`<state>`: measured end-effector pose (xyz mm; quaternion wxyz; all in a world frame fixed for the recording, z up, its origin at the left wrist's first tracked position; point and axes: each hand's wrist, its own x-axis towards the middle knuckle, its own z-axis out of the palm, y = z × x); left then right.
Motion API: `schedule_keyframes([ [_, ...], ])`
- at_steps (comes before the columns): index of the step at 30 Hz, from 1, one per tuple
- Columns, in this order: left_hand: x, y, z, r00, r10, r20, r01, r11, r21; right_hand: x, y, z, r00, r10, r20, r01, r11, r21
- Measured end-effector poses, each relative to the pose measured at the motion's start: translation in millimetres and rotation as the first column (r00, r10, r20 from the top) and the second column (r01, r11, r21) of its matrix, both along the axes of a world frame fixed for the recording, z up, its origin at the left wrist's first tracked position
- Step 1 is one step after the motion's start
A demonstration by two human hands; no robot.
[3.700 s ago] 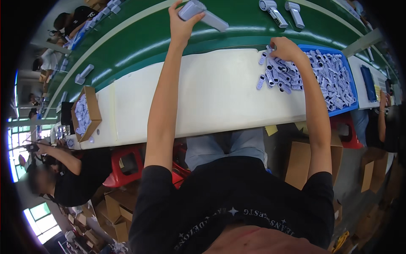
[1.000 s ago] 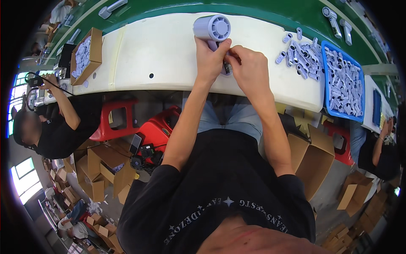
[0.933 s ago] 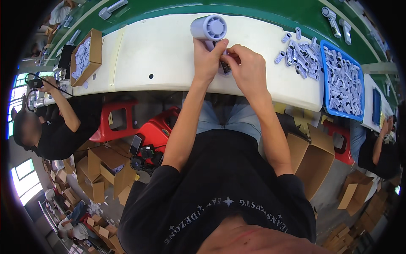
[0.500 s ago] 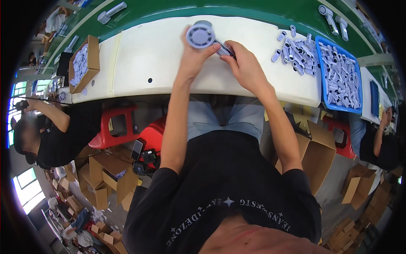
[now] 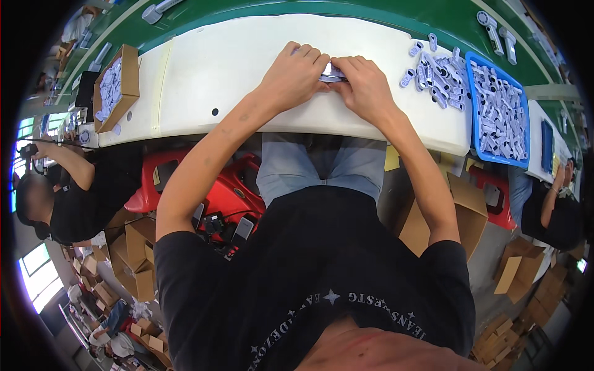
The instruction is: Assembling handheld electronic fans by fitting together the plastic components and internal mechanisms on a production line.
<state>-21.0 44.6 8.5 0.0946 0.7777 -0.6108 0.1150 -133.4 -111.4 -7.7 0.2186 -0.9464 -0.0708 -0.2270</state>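
Both hands close around a handheld fan (image 5: 332, 73) above the white table (image 5: 223, 68). Only a short shiny piece of it shows between them. My left hand (image 5: 294, 73) wraps the fan's left part, its knuckles up, and hides the round head. My right hand (image 5: 364, 85) grips the other end, its fingertips almost meeting the left hand's. To the right of my hands lies a loose pile of small grey-white plastic parts (image 5: 440, 79) with dark spots.
A blue basket (image 5: 474, 133) full of similar parts stands at the right table end, and a cardboard box (image 5: 129, 82) of white pieces at the left. Several fans (image 5: 490, 34) lie on the green surface beyond. Red stools (image 5: 216, 198) and people (image 5: 71, 198) sit nearby.
The fan head, facing up before, has turned out of sight under my left hand. That hand has rolled over it, its elbow swinging outward. My right hand still grips the other end.
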Motion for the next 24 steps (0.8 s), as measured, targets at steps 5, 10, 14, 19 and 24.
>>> schedule_keyframes([
  [5,10,1,7,0.99,-0.079,-0.117,0.085,0.995,0.045,0,-7,4,0.999,0.029,-0.015,-0.028,0.997,0.066],
  [10,2,3,3,0.997,-0.056,-0.061,0.056,0.998,0.004,0,-7,-12,0.995,0.041,0.093,-0.06,0.975,0.212],
  [14,-12,0,-5,0.978,0.022,0.208,-0.02,1.0,-0.012,-1,2,-19,0.984,-0.018,0.179,0.015,1.0,0.018],
  [19,-8,-1,-4,0.875,-0.039,0.482,0.055,0.998,-0.018,4,3,-20,0.987,-0.004,0.159,0.06,0.936,-0.346],
  [24,1,-5,-1,0.927,-0.124,0.355,0.062,0.982,0.18,6,5,-19,0.996,0.003,0.093,0.035,0.917,-0.398],
])
